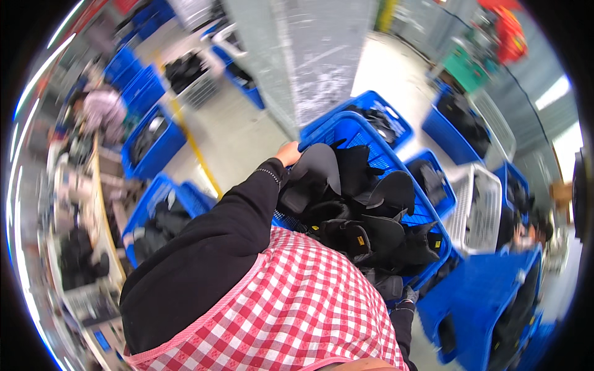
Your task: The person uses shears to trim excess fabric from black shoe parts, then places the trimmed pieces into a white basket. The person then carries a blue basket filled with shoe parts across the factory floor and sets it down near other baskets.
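Observation:
In front of my body is a large blue plastic basket filled with dark, curved, padded-looking pieces; a few carry small yellow marks. At the basket's far left corner, my left hand is closed round the rim. My right hand, which looks covered by a grey glove, grips the near right end of the same rim. Its fingers are partly hidden by the basket edge. The basket's near side lies against my red checked apron.
A grey pillar rises just beyond the basket. Blue crates and a white crate crowd the right side. More blue bins stand at left, past a yellow floor line. A person is at the far left.

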`<state>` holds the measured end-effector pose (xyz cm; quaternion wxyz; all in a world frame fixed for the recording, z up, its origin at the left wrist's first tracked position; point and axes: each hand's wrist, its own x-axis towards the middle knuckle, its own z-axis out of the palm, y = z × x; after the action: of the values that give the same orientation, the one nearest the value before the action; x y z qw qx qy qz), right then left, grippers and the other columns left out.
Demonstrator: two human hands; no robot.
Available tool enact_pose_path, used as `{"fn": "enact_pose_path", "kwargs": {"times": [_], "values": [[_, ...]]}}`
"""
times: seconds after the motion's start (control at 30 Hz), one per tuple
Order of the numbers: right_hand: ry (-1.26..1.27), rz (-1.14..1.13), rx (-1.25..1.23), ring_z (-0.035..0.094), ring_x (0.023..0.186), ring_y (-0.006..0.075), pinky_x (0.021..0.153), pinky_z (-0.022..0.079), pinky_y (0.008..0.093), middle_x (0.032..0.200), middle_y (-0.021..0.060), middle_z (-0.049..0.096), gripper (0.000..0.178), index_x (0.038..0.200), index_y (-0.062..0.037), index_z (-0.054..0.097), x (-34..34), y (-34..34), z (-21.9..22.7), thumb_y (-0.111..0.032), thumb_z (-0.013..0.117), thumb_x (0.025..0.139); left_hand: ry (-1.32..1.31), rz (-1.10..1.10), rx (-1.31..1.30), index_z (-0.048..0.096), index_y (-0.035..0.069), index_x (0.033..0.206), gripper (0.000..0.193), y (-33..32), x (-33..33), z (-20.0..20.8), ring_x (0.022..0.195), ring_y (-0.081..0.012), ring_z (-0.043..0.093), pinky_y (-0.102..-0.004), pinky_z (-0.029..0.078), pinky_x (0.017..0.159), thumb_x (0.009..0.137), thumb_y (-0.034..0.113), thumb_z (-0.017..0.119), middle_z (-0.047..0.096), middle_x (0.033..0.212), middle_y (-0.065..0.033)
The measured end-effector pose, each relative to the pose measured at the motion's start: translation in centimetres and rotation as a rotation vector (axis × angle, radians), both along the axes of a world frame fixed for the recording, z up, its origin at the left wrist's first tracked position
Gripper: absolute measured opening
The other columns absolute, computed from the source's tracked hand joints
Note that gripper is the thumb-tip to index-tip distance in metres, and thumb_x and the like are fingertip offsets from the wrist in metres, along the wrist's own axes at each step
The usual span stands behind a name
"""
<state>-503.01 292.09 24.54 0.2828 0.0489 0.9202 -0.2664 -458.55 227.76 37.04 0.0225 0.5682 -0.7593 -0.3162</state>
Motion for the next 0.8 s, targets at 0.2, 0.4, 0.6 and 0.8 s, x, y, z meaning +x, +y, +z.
{"fn": "enact_pose_path", "kwargs": {"times": [0.2,0.4,0.6,0.8], "values": [[-0.115,0.348,-0.143,0.067,0.098,0.0351,0.088,0.052,0.0416,0.111,0.021,0.069,0.063,0.13,0.0008,0.055,1.2,-16.3,3.6,-0.025,0.076,0.076,-0.106,0.372,-0.049,0.064,-0.002,0.11,0.044,5.8,21.6,4.8,0.106,-0.0434,0.063,-0.0473,0.05,0.089,0.082,0.032,0.065,0.067,0.111,-0.0273],[-0.006,0.714,-0.034,0.068,0.095,0.0306,0.085,0.053,0.0422,0.108,0.0194,0.07,0.06,0.126,-0.0004,0.058,7.9,-36.1,6.1,-0.025,0.079,0.075,-0.065,0.635,-0.11,0.062,-0.006,0.103,0.039,9.1,38.1,7.1,0.105,-0.0478,0.062,-0.05,0.048,0.089,0.083,0.027,0.063,0.065,0.108,-0.0315],[0.027,0.9,0.016,0.068,0.102,0.0347,0.089,0.052,0.0444,0.112,0.0216,0.069,0.061,0.124,-0.0016,0.06,17.9,-51.5,3.7,-0.034,0.076,0.075,0.1,1.005,-0.062,0.065,-0.003,0.11,0.049,10.0,52.4,7.1,0.107,-0.0421,0.064,-0.0468,0.049,0.091,0.082,0.037,0.068,0.067,0.108,-0.0281],[0.195,0.9,0.119,0.068,0.081,0.0339,0.076,0.053,0.0418,0.091,0.0186,0.071,0.05,0.116,-0.0013,0.064,30.6,-63.6,8.6,-0.037,0.07,0.081,0.217,1.228,-0.091,0.067,0.002,0.118,0.047,2.3,63.6,8.9,0.107,-0.0378,0.067,-0.0418,0.05,0.091,0.077,0.025,0.07,0.07,0.108,-0.0254]]}}
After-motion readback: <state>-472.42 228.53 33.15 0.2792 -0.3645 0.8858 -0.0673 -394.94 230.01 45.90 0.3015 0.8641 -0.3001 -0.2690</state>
